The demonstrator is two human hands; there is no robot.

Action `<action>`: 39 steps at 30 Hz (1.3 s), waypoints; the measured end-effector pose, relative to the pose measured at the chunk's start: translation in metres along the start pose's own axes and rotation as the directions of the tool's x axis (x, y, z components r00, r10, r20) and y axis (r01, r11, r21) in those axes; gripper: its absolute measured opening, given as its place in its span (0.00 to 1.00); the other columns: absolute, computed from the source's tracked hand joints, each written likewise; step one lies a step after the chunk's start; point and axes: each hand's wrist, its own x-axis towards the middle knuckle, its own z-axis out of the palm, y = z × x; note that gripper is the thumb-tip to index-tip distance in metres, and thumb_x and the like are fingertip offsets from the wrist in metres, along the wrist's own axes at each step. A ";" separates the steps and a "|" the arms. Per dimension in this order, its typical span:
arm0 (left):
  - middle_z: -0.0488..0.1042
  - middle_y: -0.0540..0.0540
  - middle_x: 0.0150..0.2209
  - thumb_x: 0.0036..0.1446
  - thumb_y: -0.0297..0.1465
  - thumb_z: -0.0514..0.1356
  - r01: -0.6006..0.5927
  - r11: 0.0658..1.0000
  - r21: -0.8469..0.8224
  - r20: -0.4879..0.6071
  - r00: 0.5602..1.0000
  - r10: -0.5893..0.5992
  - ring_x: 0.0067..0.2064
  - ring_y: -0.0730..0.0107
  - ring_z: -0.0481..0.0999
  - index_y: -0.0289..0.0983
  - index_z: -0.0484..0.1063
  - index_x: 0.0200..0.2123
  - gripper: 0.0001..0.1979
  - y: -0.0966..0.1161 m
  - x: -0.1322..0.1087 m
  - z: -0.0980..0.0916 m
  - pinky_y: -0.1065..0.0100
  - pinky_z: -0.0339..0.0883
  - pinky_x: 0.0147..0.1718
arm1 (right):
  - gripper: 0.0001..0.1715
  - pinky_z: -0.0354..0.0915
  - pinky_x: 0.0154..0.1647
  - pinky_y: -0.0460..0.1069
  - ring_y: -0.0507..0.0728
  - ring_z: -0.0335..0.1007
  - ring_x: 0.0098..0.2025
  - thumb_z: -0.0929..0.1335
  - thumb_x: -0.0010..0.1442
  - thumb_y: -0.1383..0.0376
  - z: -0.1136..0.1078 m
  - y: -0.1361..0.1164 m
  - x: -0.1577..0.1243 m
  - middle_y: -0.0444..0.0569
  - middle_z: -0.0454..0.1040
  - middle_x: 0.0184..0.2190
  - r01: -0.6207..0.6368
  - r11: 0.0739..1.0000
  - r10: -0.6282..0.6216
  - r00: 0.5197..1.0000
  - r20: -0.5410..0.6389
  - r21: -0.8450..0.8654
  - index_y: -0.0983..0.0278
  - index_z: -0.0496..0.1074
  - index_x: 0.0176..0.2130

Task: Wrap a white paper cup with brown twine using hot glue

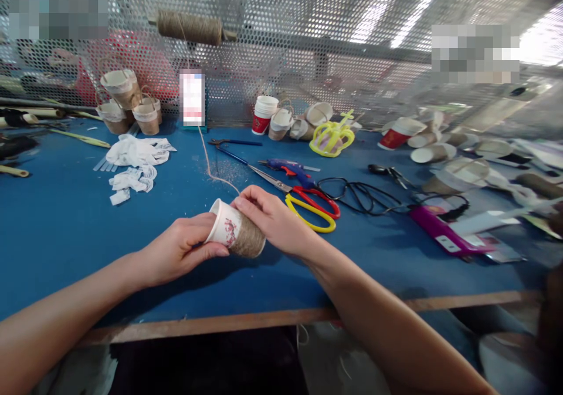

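In the centre of the frame, above the front part of the blue tabletop (65, 225), a white paper cup (222, 229) lies tilted between the person's two hands. Its mouth faces left and its base points to the lower right; brown twine (248, 239) covers the base half, leaving a red blossom print bare beside the wrapping.

The left hand (182, 247) grips the cup at its mouth: the fingers reach inside past the rim, while the thumb lies along the outer wall below, so the cup's side is pinched between them. The right hand (270, 216) curls over the upper right side, its fingers bent close together and its thumb near the point where the strand meets the cup; whether they pinch the strand cannot be told.

From there the strand runs toward the upper left, to a phone (192, 98), with a twine spool (189, 26) above it. Scissors (284, 186) and a blue glue gun (292, 170) lie just beyond the right hand, right of centre.
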 end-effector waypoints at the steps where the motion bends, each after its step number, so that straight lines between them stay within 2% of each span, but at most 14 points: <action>1: 0.72 0.47 0.29 0.56 0.28 0.54 0.035 0.999 -0.022 0.011 0.999 -0.035 0.33 0.71 0.68 0.33 0.69 0.28 0.07 0.001 0.000 -0.001 0.73 0.62 0.34 | 0.11 0.56 0.29 0.47 0.50 0.58 0.27 0.59 0.59 0.61 0.000 0.001 0.000 0.43 0.63 0.24 0.014 1.000 -0.014 1.000 -0.017 -0.009 0.63 0.60 0.28; 4: 0.72 0.48 0.32 0.54 0.32 0.56 0.212 0.962 -0.173 0.055 0.977 -0.205 0.34 0.70 0.69 0.33 0.70 0.33 0.08 0.005 0.002 -0.003 0.72 0.63 0.35 | 0.10 0.56 0.29 0.47 0.50 0.58 0.27 0.59 0.59 0.61 0.002 0.001 -0.002 0.42 0.62 0.24 0.040 0.999 -0.041 0.999 -0.033 -0.027 0.63 0.60 0.29; 7: 0.73 0.46 0.34 0.53 0.38 0.56 0.350 0.836 -0.423 0.102 0.935 -0.340 0.35 0.68 0.70 0.32 0.70 0.37 0.14 0.007 0.002 -0.002 0.70 0.64 0.36 | 0.09 0.55 0.27 0.46 0.50 0.57 0.26 0.59 0.59 0.61 0.006 -0.001 -0.005 0.42 0.62 0.24 0.037 0.999 -0.037 0.999 -0.020 -0.026 0.63 0.60 0.29; 11: 0.74 0.45 0.33 0.54 0.43 0.54 0.422 0.623 -0.659 0.142 0.883 -0.448 0.34 0.69 0.72 0.32 0.71 0.38 0.19 0.003 0.001 0.003 0.67 0.64 0.37 | 0.07 0.56 0.28 0.47 0.50 0.57 0.26 0.59 0.59 0.63 0.012 -0.003 -0.009 0.43 0.62 0.24 0.105 0.991 -0.111 0.991 -0.069 -0.084 0.63 0.59 0.29; 13: 0.75 0.45 0.32 0.54 0.42 0.55 0.436 0.589 -0.680 0.144 0.868 -0.475 0.34 0.70 0.72 0.32 0.71 0.37 0.18 0.001 0.001 0.005 0.67 0.64 0.38 | 0.06 0.57 0.31 0.47 0.50 0.58 0.28 0.60 0.58 0.64 0.014 -0.003 -0.010 0.44 0.62 0.26 0.157 0.980 -0.169 0.981 -0.093 -0.124 0.63 0.59 0.29; 15: 0.75 0.45 0.33 0.54 0.40 0.55 0.440 0.608 -0.661 0.143 0.869 -0.474 0.34 0.70 0.72 0.32 0.71 0.37 0.16 0.002 0.002 0.004 0.67 0.64 0.39 | 0.05 0.58 0.33 0.47 0.51 0.59 0.30 0.60 0.58 0.65 0.013 -0.002 -0.010 0.45 0.63 0.28 0.177 0.975 -0.191 0.977 -0.098 -0.135 0.63 0.60 0.30; 19: 0.74 0.46 0.34 0.56 0.36 0.53 0.430 0.703 -0.566 0.124 0.888 -0.443 0.36 0.70 0.71 0.32 0.71 0.38 0.14 0.006 0.004 0.002 0.67 0.63 0.41 | 0.04 0.60 0.36 0.48 0.51 0.62 0.33 0.60 0.58 0.65 0.010 -0.001 -0.009 0.47 0.65 0.31 0.173 0.983 -0.179 0.979 -0.095 -0.070 0.63 0.61 0.32; 25: 0.74 0.46 0.34 0.57 0.34 0.50 0.399 0.822 -0.406 0.107 0.914 -0.391 0.36 0.68 0.70 0.32 0.71 0.39 0.14 0.006 0.003 0.003 0.66 0.63 0.39 | 0.06 0.60 0.33 0.47 0.51 0.63 0.32 0.61 0.58 0.64 0.006 0.000 -0.007 0.47 0.68 0.32 0.145 0.989 -0.144 0.984 -0.107 0.002 0.63 0.61 0.30; 30: 0.74 0.47 0.36 0.58 0.34 0.50 0.381 0.842 -0.382 0.109 0.923 -0.369 0.38 0.68 0.69 0.32 0.71 0.41 0.15 0.004 0.002 0.003 0.68 0.63 0.41 | 0.06 0.60 0.33 0.48 0.51 0.62 0.32 0.61 0.57 0.64 0.008 0.001 -0.006 0.47 0.67 0.31 0.120 0.992 -0.116 0.989 -0.095 0.032 0.64 0.62 0.30; 39: 0.74 0.47 0.33 0.58 0.34 0.49 0.364 0.886 -0.285 0.087 0.931 -0.355 0.36 0.67 0.70 0.32 0.71 0.39 0.15 0.004 0.002 0.001 0.68 0.64 0.38 | 0.06 0.61 0.32 0.48 0.51 0.62 0.31 0.61 0.57 0.63 0.009 0.001 -0.006 0.46 0.67 0.30 0.088 0.996 -0.086 0.992 -0.095 0.023 0.63 0.62 0.31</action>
